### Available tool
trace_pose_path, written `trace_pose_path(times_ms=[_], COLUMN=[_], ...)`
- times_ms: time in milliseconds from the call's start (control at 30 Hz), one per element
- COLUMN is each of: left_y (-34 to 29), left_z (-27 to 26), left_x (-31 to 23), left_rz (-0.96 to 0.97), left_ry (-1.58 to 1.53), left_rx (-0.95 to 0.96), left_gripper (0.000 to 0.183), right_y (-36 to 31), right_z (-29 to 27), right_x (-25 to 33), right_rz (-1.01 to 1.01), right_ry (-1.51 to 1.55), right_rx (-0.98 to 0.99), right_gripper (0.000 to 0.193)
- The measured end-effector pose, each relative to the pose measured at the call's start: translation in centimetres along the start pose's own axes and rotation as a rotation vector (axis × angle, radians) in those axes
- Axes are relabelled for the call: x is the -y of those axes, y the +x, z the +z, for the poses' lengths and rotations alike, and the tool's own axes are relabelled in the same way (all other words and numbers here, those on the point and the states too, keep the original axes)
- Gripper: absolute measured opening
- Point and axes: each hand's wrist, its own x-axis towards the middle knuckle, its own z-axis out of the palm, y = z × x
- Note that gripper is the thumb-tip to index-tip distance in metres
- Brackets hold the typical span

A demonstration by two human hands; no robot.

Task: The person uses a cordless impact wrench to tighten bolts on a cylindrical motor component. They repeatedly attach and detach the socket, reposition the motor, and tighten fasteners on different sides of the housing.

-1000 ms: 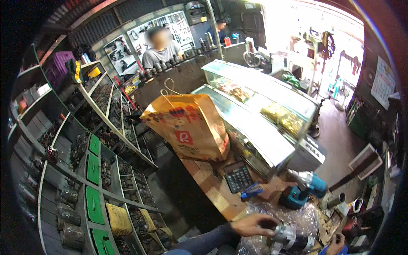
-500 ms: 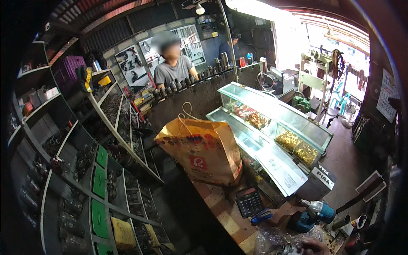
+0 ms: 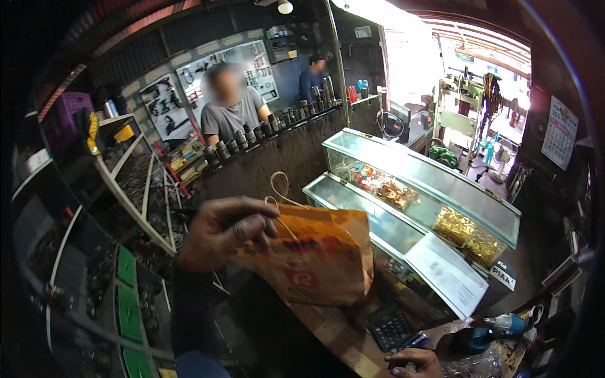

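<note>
My left hand (image 3: 230,230) is at the upper left edge of a brown paper bag (image 3: 328,264) with a red square mark and twisted cord handles. Its fingers are bent around the bag's edge beside the near handle, and the hand hides that corner. At the bottom edge of the view my right hand (image 3: 416,363) has its fingers curled around something small and greyish that I cannot make out. Just above it lie a black calculator (image 3: 391,327) and a blue object (image 3: 413,342). Crumpled clear plastic (image 3: 469,365) is to its right.
Glass display cases (image 3: 416,183) holding small gold and red parts stand behind the bag, with papers (image 3: 446,274) on top. A blue power tool (image 3: 498,327) lies right. Green drawers (image 3: 129,309) line the left. A person (image 3: 233,120) stands behind the dark partition (image 3: 302,148).
My left hand has come into view and reached the paper bag. My right hand has moved left, away from the plastic, towards the calculator. The view has turned a little.
</note>
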Motion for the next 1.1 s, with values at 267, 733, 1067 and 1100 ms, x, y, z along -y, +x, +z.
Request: trace_pose_path(times_ms=[267,733,1067,1100], left_y=[8.4,-7.4,-17.6,-18.0], left_z=[-16.5,-22.8,-17.6,-17.5], left_x=[3.5,23.5,37.4,37.9], left_rz=[0.094,-0.437,-0.939,-0.968], left_ry=[0.209,-0.526,-0.393,-0.371], left_rx=[-0.157,0.192,0.015,0.008], left_gripper=[0.024,0.043,0.038,0.038], right_y=[18.0,62.6,69.7,70.1], right_z=[3.7,-3.0,-3.0,-3.1], right_x=[10.3,23.7,18.7,18.4], right_rz=[-0.243,-0.305,-0.399,-0.417], right_ry=[-0.107,-1.143,-0.992,-1.017], right_rx=[-0.313,-0.55,-0.512,-0.497], right_gripper=[0.015,0.021,0.024,0.024])
